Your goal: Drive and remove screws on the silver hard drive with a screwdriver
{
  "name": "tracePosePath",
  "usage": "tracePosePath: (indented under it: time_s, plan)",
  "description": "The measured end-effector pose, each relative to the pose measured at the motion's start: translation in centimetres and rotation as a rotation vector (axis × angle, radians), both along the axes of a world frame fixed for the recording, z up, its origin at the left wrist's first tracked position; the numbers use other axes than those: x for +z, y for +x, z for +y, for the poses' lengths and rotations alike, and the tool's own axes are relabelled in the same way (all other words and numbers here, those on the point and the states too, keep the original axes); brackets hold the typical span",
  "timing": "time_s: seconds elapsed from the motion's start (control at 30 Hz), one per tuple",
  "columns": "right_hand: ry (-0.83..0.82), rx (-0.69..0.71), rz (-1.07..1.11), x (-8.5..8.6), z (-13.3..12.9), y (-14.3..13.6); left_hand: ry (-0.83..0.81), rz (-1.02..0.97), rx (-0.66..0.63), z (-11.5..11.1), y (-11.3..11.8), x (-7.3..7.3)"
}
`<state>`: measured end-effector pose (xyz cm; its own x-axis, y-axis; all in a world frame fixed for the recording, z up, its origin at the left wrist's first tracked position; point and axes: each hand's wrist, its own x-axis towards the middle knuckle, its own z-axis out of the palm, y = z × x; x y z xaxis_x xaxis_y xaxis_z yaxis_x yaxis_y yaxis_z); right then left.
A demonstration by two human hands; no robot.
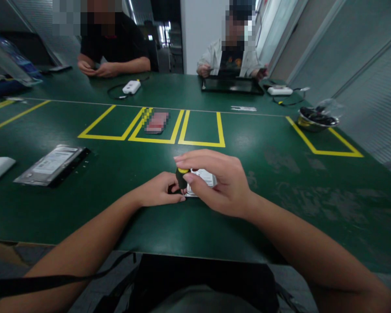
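A small hard drive (206, 177) with a white label lies on the green table in front of me, partly covered by my hands. My right hand (228, 182) is closed round the dark handle of a screwdriver (181, 180) with a yellow band near its top. The screwdriver stands nearly upright, its tip down at the near left corner of the drive. At that corner my left hand (158, 189) grips the drive's left edge with thumb and bent fingers, close beside the screwdriver's shaft. Whether a screw is under the tip cannot be made out.
To the left lies a larger hard drive (54, 163) with small bits beside it. Yellow tape (202, 142) marks areas, one holding a red-and-white packet (157, 122). A metal bowl (317, 121) of dark items stands right. Two people sit opposite; one holds a black frame (233, 90).
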<state>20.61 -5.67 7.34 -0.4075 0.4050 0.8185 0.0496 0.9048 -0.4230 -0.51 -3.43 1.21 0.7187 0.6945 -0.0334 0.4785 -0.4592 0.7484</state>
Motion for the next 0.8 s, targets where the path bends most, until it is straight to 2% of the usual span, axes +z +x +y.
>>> tracePosePath:
  time_s: [0.07, 0.23, 0.47, 0.67, 0.8]
  plan:
    - [0.001, 0.010, -0.005, -0.02, 0.08, -0.02, 0.022, 0.013, 0.011, -0.03, 0.01, -0.01]
    - [-0.002, -0.087, -0.023, -0.01, 0.19, 0.14, 0.041, 0.004, 0.010, -0.04, 0.00, -0.06]
    - [0.008, 0.040, -0.041, 0.13, 0.39, 0.30, 0.038, 0.024, 0.007, 0.07, -0.07, -0.18]
    - [0.007, -0.083, -0.028, -0.20, 0.45, 0.26, 0.040, 0.006, -0.001, 0.00, -0.05, 0.03]
    - [0.000, -0.042, -0.028, 0.09, 0.20, 0.41, 0.024, -0.004, -0.009, 0.10, -0.09, -0.24]
